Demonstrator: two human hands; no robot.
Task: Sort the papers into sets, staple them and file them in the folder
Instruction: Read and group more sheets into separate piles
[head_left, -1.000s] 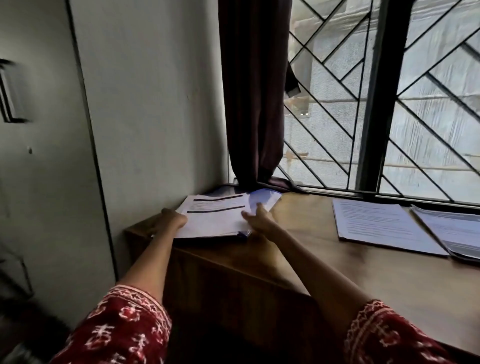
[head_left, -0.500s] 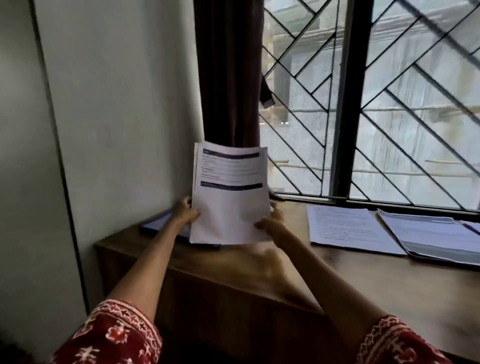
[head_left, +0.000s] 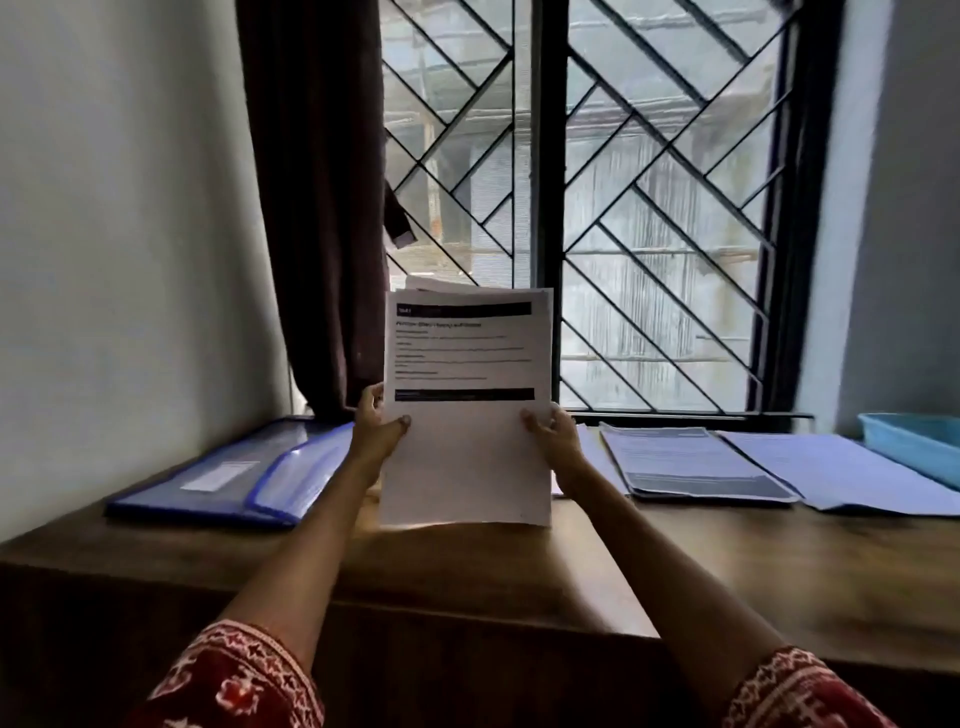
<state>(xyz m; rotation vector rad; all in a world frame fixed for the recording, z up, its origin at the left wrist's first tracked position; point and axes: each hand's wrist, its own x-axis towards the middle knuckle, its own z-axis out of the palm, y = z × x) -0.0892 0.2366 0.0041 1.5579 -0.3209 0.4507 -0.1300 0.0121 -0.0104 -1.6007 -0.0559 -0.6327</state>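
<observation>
- The left hand is gripping the left edge of a stack of printed papers, thumb on the front sheet and fingers curled behind.
- The right hand is pinching the right edge of the same stack, thumb in front.
- The stack is standing upright, its bottom edge resting on or just above the wooden desk, in the middle before the window grille.
- A blue plastic folder is lying flat at the far left, beside the dark curtain.
- More paper piles are lying flat to the right, and a light blue tray is sitting at the far right edge.
</observation>
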